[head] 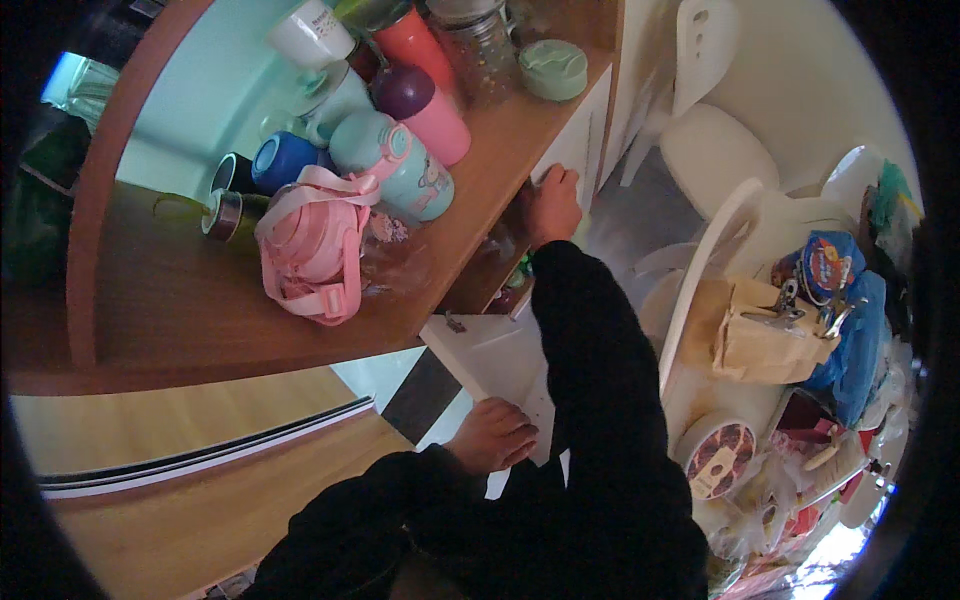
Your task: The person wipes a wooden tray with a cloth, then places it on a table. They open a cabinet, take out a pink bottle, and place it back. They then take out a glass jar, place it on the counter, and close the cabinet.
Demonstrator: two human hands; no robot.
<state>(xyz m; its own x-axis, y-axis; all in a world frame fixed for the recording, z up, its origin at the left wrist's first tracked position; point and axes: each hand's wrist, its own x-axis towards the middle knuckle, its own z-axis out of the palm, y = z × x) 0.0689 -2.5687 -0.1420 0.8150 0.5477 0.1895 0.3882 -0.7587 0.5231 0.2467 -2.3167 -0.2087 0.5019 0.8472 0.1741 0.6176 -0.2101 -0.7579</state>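
A white cabinet door (487,352) stands swung out below the wooden counter, and my left hand (493,435) is closed around its outer edge. Further up, my right hand (555,206) is at the edge of a second white door (574,135), with its fingers bent; whether it grips that edge cannot be seen. Between the doors the dark cabinet interior (476,281) shows, with small green and red items (514,281) low inside, partly hidden by my right sleeve.
On the wooden counter (480,157) stand a pink strapped bottle (315,240), a turquoise bottle (394,165), a pink and purple bottle (431,112), cups and a glass jar. White plastic chairs (720,157) stand at the right, near a table with a paper bag (765,337), metal clamps and a round box (716,455).
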